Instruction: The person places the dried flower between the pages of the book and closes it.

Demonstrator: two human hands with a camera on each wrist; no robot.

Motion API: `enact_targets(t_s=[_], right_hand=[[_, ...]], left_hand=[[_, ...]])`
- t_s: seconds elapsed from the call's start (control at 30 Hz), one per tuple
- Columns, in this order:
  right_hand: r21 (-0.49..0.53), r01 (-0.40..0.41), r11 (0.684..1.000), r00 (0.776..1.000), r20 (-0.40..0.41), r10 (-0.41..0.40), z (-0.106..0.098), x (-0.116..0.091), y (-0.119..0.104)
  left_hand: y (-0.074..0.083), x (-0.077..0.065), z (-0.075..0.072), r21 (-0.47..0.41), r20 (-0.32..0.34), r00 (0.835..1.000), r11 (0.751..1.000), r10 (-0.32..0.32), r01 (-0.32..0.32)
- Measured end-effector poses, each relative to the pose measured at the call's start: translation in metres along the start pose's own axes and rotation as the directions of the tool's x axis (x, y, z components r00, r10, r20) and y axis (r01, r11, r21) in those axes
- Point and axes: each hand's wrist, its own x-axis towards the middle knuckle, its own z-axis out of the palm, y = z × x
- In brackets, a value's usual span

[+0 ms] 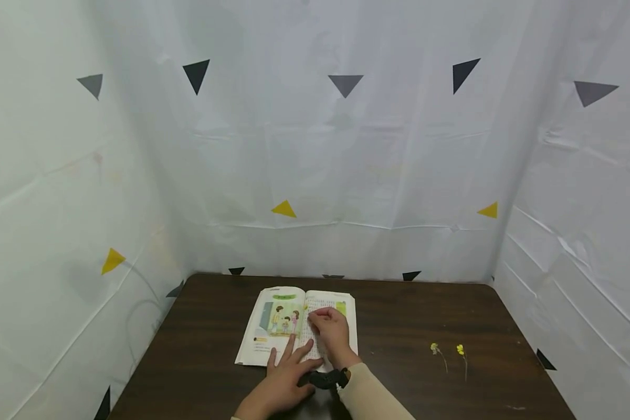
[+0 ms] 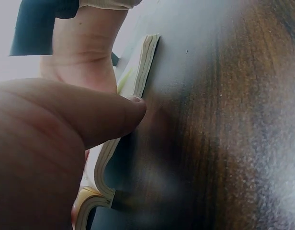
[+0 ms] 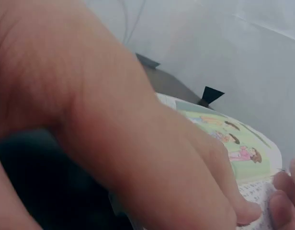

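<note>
An open book (image 1: pixel 262 352) lies on the dark table, a picture of people on its left page. My left hand (image 1: pixel 289 376) spreads over the book's lower edge, fingertips on the pages; its thumb (image 2: pixel 114 115) juts past the page edges in the left wrist view. Above the right page my right hand (image 1: pixel 332 333) has thumb and forefinger pinched near the gutter. A small yellow flower (image 1: pixel 305 307) shows at those fingertips, its stem mostly hidden by the fingers. At the right edge of the right wrist view are the right hand's fingertips (image 3: pixel 282 206).
Two yellow flowers with thin stems, a paler one (image 1: pixel 434 348) and a brighter one (image 1: pixel 461 351), lie on the table (image 1: pixel 399 315) to the right. White sheeting (image 1: pixel 341 175) printed with triangles hangs behind and on both sides.
</note>
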Motion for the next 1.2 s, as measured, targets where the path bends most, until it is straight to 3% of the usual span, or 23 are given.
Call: enact_targets(t_s=[0.37,0.63,0.9,1.07,1.2], right_hand=[[-0.108,0.017,0.994,0.99,0.144,-0.001,-0.01,0.002,-0.002],[-0.156,0.039,0.987,0.942,0.335,0.015,-0.017,0.0,-0.007],[-0.187,0.056,0.981,0.939,0.343,0.011,-0.018,-0.001,-0.003],[-0.144,0.043,0.989,0.939,0.345,0.01,-0.02,-0.002,-0.002],[-0.076,0.034,0.996,0.942,0.336,-0.007,-0.023,-0.002,-0.002]], left_hand=[[-0.003,0.002,0.002,-0.005,0.004,1.0,1.0,0.001,-0.001],[-0.004,0.002,0.002,-0.012,0.0,1.0,1.0,0.003,-0.003],[0.001,0.0,0.001,0.001,0.012,0.999,1.0,-0.03,0.03],[0.011,0.004,0.0,0.095,-0.001,0.997,0.993,-0.075,0.074],[0.021,0.014,0.001,0.247,-0.072,0.991,0.961,-0.109,0.124]])
